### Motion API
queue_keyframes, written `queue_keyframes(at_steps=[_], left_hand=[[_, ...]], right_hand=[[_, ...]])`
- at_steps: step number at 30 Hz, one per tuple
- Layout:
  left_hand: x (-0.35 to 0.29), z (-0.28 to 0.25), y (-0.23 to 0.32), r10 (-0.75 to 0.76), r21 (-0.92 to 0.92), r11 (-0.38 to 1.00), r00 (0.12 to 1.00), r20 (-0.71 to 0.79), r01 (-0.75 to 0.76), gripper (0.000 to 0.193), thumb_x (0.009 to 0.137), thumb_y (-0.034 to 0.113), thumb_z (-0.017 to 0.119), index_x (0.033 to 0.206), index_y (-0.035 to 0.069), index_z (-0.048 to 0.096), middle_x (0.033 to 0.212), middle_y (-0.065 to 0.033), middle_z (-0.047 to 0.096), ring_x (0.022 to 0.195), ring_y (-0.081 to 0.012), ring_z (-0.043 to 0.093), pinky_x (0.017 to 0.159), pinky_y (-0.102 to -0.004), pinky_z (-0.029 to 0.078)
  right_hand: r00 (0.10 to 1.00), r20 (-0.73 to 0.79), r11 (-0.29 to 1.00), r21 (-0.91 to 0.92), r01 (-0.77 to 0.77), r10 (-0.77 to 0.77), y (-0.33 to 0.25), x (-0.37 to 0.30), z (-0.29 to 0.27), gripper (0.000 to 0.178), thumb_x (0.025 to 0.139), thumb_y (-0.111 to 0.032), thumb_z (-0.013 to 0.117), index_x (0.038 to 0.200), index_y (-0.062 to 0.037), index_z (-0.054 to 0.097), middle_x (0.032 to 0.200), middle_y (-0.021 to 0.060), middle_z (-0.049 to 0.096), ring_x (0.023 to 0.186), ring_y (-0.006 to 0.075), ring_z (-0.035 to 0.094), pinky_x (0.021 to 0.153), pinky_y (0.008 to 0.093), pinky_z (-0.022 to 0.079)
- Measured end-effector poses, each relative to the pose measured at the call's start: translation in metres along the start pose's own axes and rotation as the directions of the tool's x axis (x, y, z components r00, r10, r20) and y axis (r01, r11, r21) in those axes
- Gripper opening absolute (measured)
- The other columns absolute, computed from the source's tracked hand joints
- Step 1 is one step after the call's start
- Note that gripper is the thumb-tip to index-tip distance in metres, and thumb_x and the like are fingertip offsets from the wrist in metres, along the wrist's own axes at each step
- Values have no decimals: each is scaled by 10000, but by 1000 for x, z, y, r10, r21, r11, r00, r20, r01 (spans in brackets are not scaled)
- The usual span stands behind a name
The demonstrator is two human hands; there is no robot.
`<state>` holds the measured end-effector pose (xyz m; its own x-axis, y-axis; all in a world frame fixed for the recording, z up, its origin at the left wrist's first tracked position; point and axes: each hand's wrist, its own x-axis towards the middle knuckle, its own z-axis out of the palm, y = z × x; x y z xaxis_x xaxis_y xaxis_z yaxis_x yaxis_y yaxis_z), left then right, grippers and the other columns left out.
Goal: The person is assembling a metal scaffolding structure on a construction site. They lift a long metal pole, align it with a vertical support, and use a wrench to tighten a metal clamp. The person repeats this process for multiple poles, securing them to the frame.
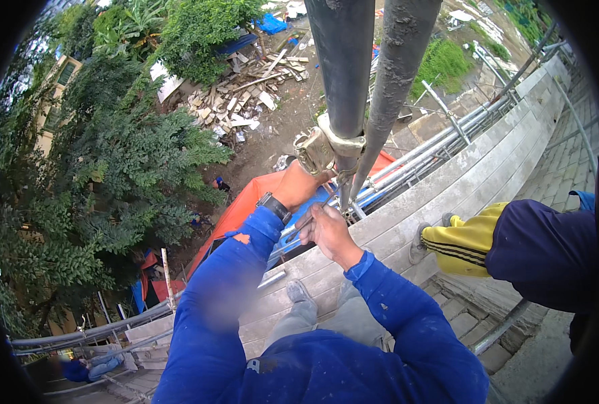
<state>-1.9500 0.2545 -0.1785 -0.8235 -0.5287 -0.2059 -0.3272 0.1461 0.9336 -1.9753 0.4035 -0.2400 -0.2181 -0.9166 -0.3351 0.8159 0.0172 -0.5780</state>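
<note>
Two grey scaffold tubes rise close together in front of me, a dark thicker one [343, 67] and a rough, spattered one [399, 67]. A metal scaffold coupler [316, 149] is clamped around the dark tube, its jaw standing out to the left. My left hand [301, 185], with a black watch at its wrist, reaches up against the coupler's underside; its fingers are hidden behind the metal. Lower and to the right, my right hand [332, 232] is closed beside the tube's lower part, thumb over curled, dirty fingers. Whatever it may hold is too small to make out.
I stand high up on grey planks [441, 182]. Metal tubes [441, 141] run along their outer edge. At right is a person in yellow-and-navy clothes [542, 249]; another person [87, 369] is at lower left. Far below lie an orange tarp [245, 202], scrap wood [245, 94] and trees.
</note>
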Motion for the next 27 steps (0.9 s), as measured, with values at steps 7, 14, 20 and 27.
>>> queue_keyframes(at_steps=[7,14,20,27], left_hand=[[0,-5,-4,51,-70,996,997,54,-47,324,910,14,617,1228,-28,576,1151,-86,637,1083,-199,655,945,-343,507],[0,-5,-5,39,-41,998,998,53,-37,394,911,25,642,1288,-12,534,1199,-93,623,1097,-198,657,931,-348,512],[-2,-9,-12,98,-104,990,995,15,-96,340,914,144,730,1217,17,640,1100,-97,719,945,-165,634,850,-346,519],[-1,-8,-7,129,-5,992,991,26,-129,371,924,126,720,1263,22,612,1148,-98,705,969,-170,638,859,-344,522]], right_hand=[[990,134,903,430,-12,-50,-9,-9,16,275,1062,-366,510,973,-111,565,947,146,674,714,222,647,645,348,520],[993,120,940,340,-29,-12,-10,-12,14,274,1059,-370,515,972,-114,561,931,139,673,712,209,638,643,335,513],[981,191,932,359,-57,-13,-8,-18,7,266,1063,-352,508,978,-104,551,933,156,671,713,214,658,632,336,526],[997,35,983,-167,69,-64,11,-9,-21,270,1079,-309,482,1011,-55,543,920,159,671,724,202,680,637,330,581]])
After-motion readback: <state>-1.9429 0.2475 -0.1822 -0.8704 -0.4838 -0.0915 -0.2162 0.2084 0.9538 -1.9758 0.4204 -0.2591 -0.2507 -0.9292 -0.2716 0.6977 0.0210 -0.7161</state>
